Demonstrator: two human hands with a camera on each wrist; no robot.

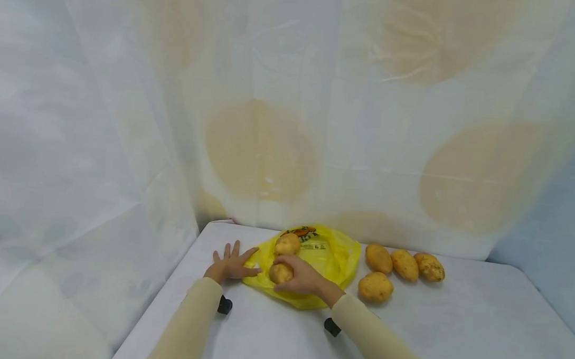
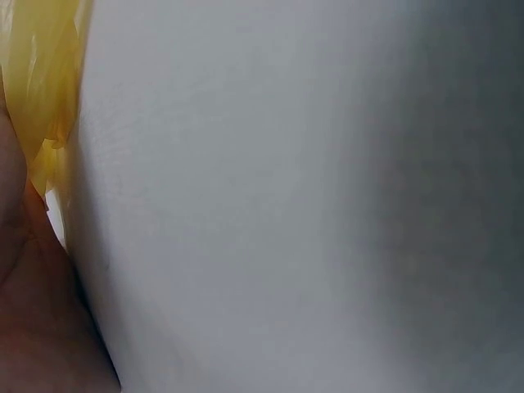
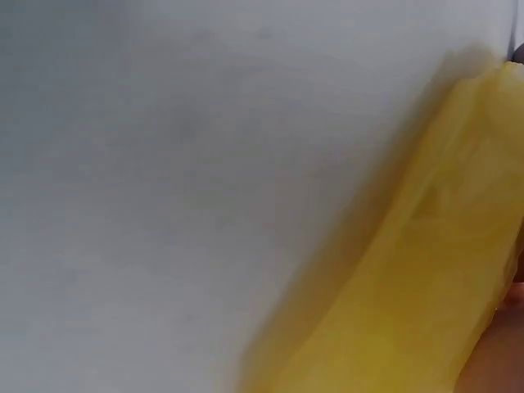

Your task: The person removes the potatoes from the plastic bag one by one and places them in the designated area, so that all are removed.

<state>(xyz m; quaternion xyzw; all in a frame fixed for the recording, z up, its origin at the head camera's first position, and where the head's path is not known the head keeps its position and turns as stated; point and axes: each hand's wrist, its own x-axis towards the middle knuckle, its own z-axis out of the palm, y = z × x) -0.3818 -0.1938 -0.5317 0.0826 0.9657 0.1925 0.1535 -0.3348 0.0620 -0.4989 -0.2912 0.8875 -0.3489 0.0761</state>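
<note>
A yellow plastic bag (image 1: 346,255) lies spread on the table, its mouth gaping. My right hand (image 1: 304,278) grips a potato (image 1: 280,273) over the left part of the bag, thumb on the near side and fingers on the far side. Just beyond it, a second potato (image 1: 287,244) rests on the bag. My left hand (image 1: 232,265) lies with fingers spread at the bag's left edge, thumb against the plastic. Part of the left palm (image 2: 33,311) shows beside the yellow plastic in the left wrist view. In the right wrist view, the bag's side (image 3: 393,286) hides most of the right hand.
Right of the bag, three potatoes stand in a row: one nearest the bag (image 1: 379,258), a middle one (image 1: 405,265) and a darker-spotted one (image 1: 429,267). Another potato (image 1: 375,287) lies in front. A sheeted wall (image 1: 344,192) rises behind the white table (image 1: 472,323).
</note>
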